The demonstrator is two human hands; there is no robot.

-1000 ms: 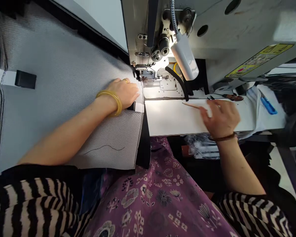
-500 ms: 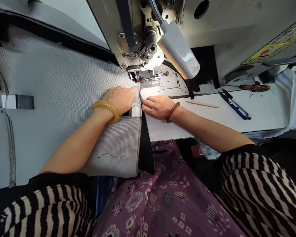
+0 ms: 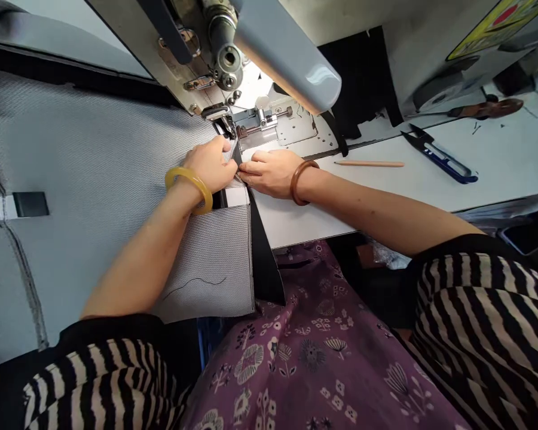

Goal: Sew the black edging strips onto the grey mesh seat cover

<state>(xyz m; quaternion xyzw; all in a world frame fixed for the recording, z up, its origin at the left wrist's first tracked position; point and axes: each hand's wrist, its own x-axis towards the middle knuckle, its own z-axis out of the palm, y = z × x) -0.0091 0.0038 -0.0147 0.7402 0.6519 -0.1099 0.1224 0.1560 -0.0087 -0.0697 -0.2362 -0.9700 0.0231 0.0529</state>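
Holding gray fabric [image 3: 98, 149], both hands [image 3: 210, 167] lie left of plastic wrapping [image 3: 390, 257], contents unclear.

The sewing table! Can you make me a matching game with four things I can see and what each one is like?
Things:
1. cloth
2. pencil
3. snips
4. left bangle

What each is like:
A. dark blades, blue handle
B. yellow
C. grey, under the left hand
D. light brown, lying on the white table

Right pairs: 1-C, 2-D, 3-A, 4-B
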